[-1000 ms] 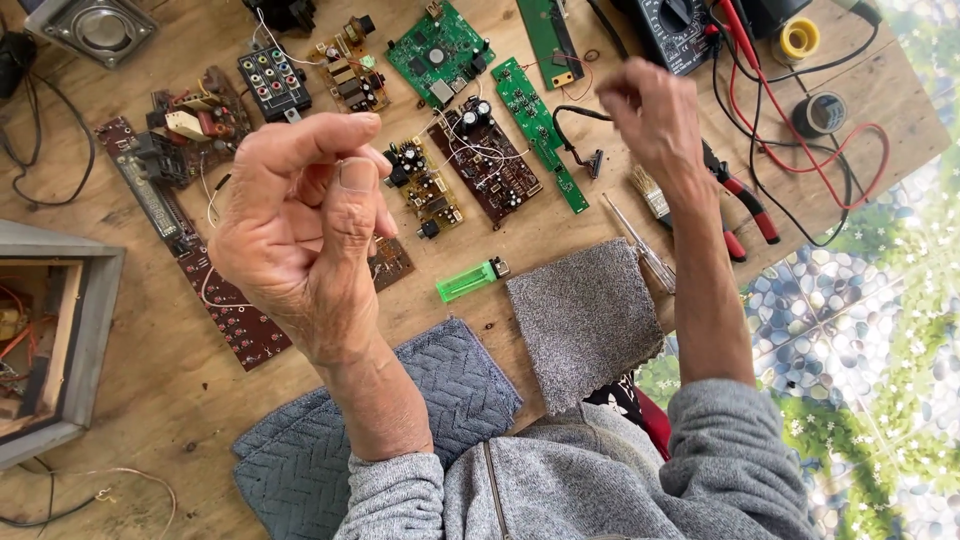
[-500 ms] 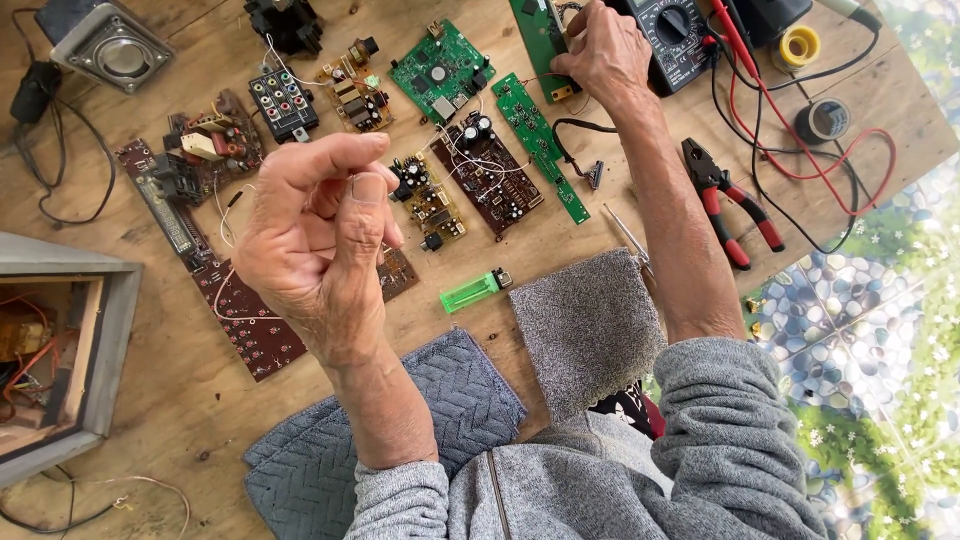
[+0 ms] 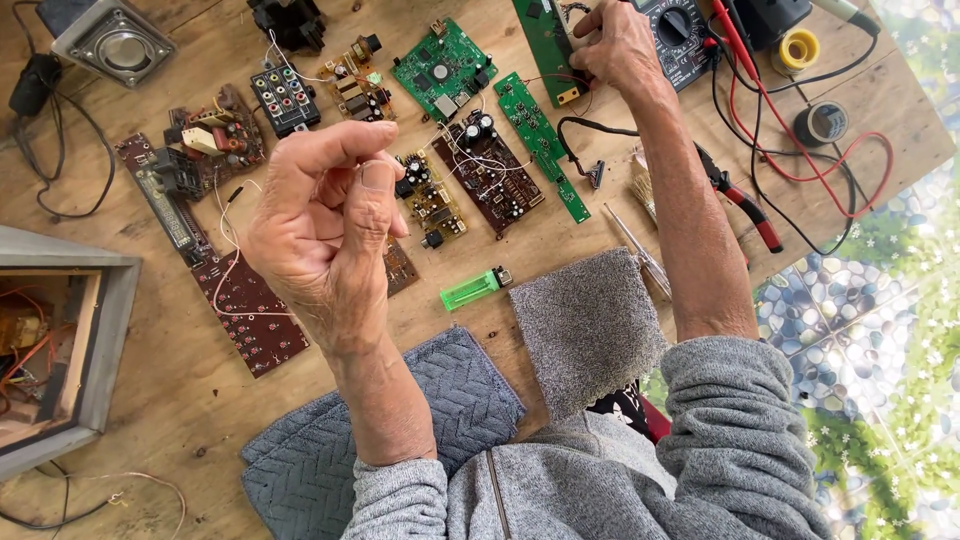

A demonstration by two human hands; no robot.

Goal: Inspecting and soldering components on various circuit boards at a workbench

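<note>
Nearest, the left hand [image 3: 325, 235] hovers raised over the tabletop's middle, fingers pinched on a thin white wire [image 3: 232, 262] trailing to the brown circuit board [image 3: 245, 310]; a tug could likely tear it loose. Farther, the right hand [image 3: 620, 45] grips the long green board [image 3: 545, 40] beside the multimeter [image 3: 680, 30] at the far edge, where red leads [image 3: 790, 130] could snag.

Soft, even daylight falls over the wooden desk [image 3: 180, 400], bright without being harsh, so the shadows under the raised left hand [image 3: 320, 235] and the circuit boards are faint and blurred at their edges. The flowery ground [image 3: 880, 380] at the right edge is washed out to a pale glare. The wide lens bends the desk edges outward; the middle is sharp, while the near grey sleeve [image 3: 730, 440] looks slightly soft.
</note>
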